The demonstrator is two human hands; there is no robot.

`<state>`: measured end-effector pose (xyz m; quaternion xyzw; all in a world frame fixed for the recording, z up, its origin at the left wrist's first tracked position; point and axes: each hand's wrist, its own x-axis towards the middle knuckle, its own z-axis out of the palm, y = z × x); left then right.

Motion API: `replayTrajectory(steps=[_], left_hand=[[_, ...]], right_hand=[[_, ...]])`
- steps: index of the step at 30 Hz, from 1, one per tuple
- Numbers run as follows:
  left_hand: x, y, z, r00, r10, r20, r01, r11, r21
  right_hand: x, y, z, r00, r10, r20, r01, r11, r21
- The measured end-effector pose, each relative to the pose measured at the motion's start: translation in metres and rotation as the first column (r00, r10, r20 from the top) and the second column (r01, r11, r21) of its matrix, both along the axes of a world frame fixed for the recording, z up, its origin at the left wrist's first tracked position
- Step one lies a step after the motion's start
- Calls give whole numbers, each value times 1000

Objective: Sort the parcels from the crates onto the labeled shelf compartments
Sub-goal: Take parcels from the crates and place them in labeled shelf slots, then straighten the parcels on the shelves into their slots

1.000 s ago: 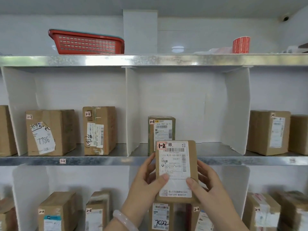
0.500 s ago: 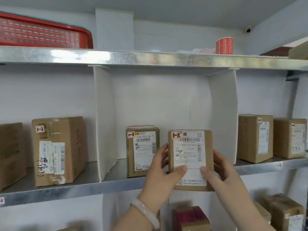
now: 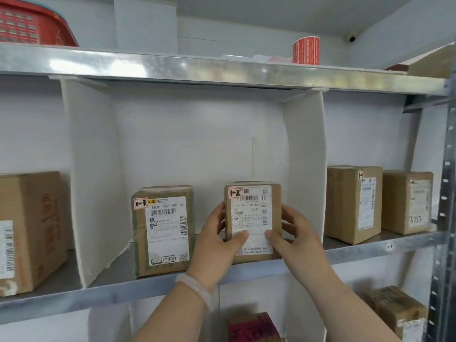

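Note:
A small brown parcel (image 3: pixel 254 206) with a white shipping label and a red-edged tag marked 1-2 stands upright on the metal shelf (image 3: pixel 123 290), in the middle compartment between two white dividers. My left hand (image 3: pixel 217 245) grips its left side, thumb across the label. Gripping the opposite side is my right hand (image 3: pixel 293 240), its thumb also on the label. Another upright parcel (image 3: pixel 161 230), tagged 1-3, stands just to the left in the same compartment.
White dividers (image 3: pixel 93 183) (image 3: pixel 304 169) wall the compartment. Two brown boxes (image 3: pixel 352 203) (image 3: pixel 407 201) stand in the right compartment, a larger box (image 3: pixel 29 230) in the left one. A red basket (image 3: pixel 32 23) and a red tape roll (image 3: pixel 306 50) sit on the top shelf. More parcels lie below.
Both hands have carried the 1-2 parcel up and forward from in front of the shelf edge into the middle compartment. The view has shifted right and closer.

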<state>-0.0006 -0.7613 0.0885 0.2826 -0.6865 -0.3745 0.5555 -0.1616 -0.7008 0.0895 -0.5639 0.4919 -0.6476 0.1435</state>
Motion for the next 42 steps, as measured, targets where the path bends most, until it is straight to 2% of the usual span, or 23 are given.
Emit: replayTrajectory(steps=[11,21,29,32,35,39,42], left_hand=[[-21,-19,-8,983,150,101,-152,988,9],[-24,-26,-13,937,274,215,-285,958,22],[-27,-32,-17,921,310,237,-331,942,53],[-27,-32,-17,919,313,239,-335,940,59],[-23,-23,-17,907,346,240,-362,932,28],[-13,3,-30,865,445,234,-427,896,-123],[3,25,-45,820,525,228,-468,844,-262]], right_hand=[[-28,-35,-2,995,59,-80,-47,988,145],[-39,-45,-10,982,161,-96,-140,972,190],[-44,-43,-14,982,158,-103,-136,973,188],[-44,-36,-15,978,129,-163,-104,982,156],[-43,-25,-14,970,46,-238,-33,998,59],[-36,-7,-16,933,-57,-356,6,990,-140],[-21,-2,-21,895,-27,-445,-48,986,-157]])
